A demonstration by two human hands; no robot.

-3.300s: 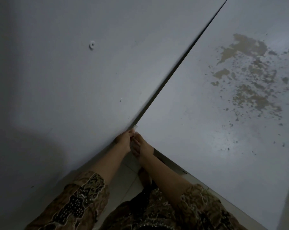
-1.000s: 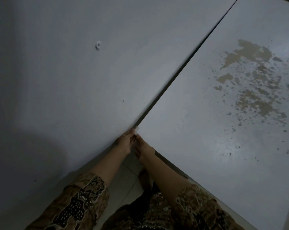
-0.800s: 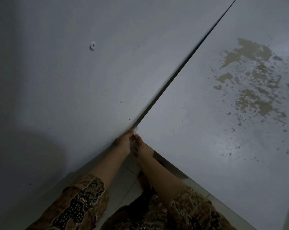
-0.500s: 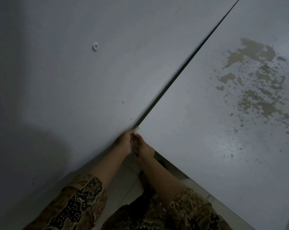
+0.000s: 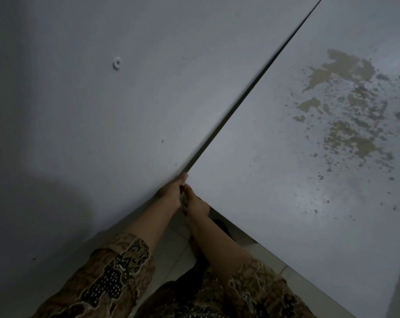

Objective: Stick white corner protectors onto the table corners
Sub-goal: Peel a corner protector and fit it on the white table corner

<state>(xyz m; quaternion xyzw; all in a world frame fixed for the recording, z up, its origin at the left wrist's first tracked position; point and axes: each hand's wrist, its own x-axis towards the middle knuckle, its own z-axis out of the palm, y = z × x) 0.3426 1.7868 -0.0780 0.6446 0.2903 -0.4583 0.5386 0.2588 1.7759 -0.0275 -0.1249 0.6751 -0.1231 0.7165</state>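
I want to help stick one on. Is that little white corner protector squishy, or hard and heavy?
Hard to say. Only a white sliver of the protector shows at the table corner, between the left hand and right hand. It looks tiny, so probably very light. Fingertips alone manage it, so it likely takes little force. Squishiness cannot be judged here.

Grey table (image 5: 286, 191) with tan blotches (image 5: 345, 125); brown-and-black patterned sleeves (image 5: 112, 281).
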